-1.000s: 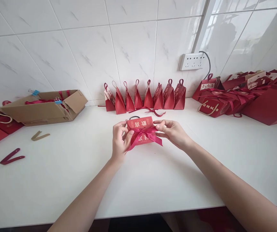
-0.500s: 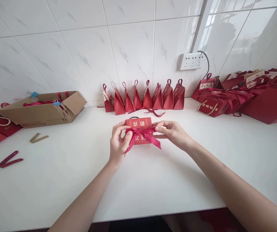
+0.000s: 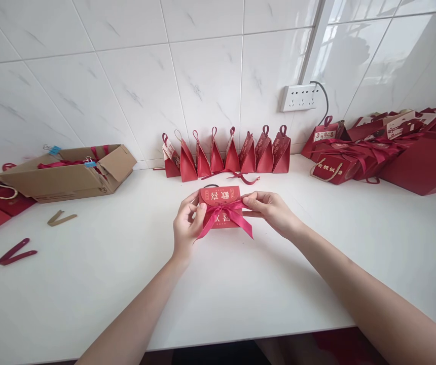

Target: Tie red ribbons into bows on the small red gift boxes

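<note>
A small red gift box (image 3: 220, 195) with gold characters lies on the white table (image 3: 241, 284) in front of me. A pink ribbon bow (image 3: 226, 212) is tied across it, its tails hanging down to the left and right. My left hand (image 3: 185, 229) pinches the left loop of the bow, fingers closed on it. My right hand (image 3: 273, 210) pinches the right loop at the box's right edge.
A row of red triangular gift boxes (image 3: 227, 154) stands against the tiled wall. An open cardboard box (image 3: 69, 172) sits at the left, with loose handle strips (image 3: 15, 252) near it. Red gift bags (image 3: 385, 147) pile up at the right, below a wall socket (image 3: 299, 97).
Both hands have kept hold of the bow loops with only small shifts; the box has barely moved.
</note>
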A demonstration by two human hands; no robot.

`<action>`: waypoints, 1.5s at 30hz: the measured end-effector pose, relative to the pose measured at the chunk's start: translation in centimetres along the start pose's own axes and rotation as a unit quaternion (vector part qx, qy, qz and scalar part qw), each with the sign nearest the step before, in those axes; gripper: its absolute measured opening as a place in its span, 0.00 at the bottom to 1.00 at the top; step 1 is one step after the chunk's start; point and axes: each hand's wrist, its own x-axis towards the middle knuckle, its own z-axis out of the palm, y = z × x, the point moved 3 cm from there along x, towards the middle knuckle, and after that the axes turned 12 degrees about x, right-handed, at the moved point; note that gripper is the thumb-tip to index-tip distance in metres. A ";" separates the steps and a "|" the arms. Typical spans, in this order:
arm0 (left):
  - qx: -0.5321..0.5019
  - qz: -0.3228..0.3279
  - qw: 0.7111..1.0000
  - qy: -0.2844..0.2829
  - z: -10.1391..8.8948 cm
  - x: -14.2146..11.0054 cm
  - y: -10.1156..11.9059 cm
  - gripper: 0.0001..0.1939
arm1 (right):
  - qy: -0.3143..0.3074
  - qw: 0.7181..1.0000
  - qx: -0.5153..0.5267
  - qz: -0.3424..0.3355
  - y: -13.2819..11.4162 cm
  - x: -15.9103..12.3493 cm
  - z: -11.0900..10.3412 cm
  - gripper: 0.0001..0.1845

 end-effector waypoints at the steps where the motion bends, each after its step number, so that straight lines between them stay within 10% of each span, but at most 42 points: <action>1: -0.001 0.003 1.000 0.000 0.1 0.0 0.0 0.20 | 0.010 1.000 0.001 0.000 0.1 0.0 0.0 0.17; 19: 0.044 0.036 0.997 0.044 0.4 -0.5 -0.3 0.17 | 0.113 0.990 -0.060 -0.057 0.2 -0.4 0.3 0.23; 21: 0.047 0.057 0.996 0.055 0.5 -0.7 0.0 0.17 | 0.140 0.956 -0.173 -0.192 -0.9 -1.2 0.9 0.22; 24: 0.030 0.067 0.996 0.053 0.8 -1.2 0.5 0.16 | 0.075 0.826 -0.369 -0.418 -1.6 -2.9 3.6 0.22; 29: 0.011 0.063 0.997 0.035 1.0 -1.6 0.7 0.14 | -0.084 0.695 -0.539 -0.469 0.6 -3.5 6.8 0.24; 38: 0.023 -0.001 0.999 0.033 0.6 -0.7 0.6 0.14 | -0.163 0.619 -0.528 -0.558 1.0 -3.9 4.9 0.09; 45: 0.029 0.007 0.998 0.063 0.2 -0.9 0.8 0.14 | -0.234 0.660 -0.480 -0.528 0.5 -4.5 5.6 0.16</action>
